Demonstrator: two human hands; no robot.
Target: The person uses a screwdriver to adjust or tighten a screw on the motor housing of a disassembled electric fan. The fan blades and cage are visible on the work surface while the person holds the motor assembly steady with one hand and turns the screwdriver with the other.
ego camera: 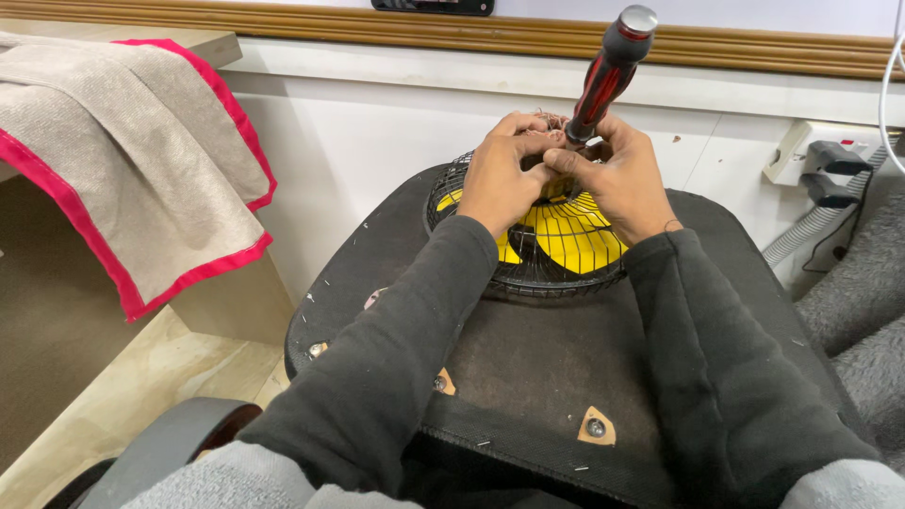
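Clearly the work is in its middle, as far as I can judge. The small fan [556, 240], with yellow blades inside a black wire guard, lies on the dark underside of an overturned chair seat [528, 377], which serves here as a bench. The guard looks closed all around the blades, so I think the fan is not opened; the work goes on at its far edge, where some thin copper-coloured wires [547, 118] show above the knuckles. What exactly is loosened or fixed there I cannot tell, because the fingers cover it.

The left hand [500, 179] is curled, its fingers pressed on the top of the fan and meeting the other hand. The right hand [617, 174] is closed around the lower shaft of the screwdriver [603, 80], close to its tip.

The screwdriver has a red and black handle with a grey cap. Its long axis stands nearly upright but tilted: the cap points up and to the right, toward the white wall [377, 132], and the hidden tip points down and left into the far side of the fan. The fan lies flat, its face turned upward.
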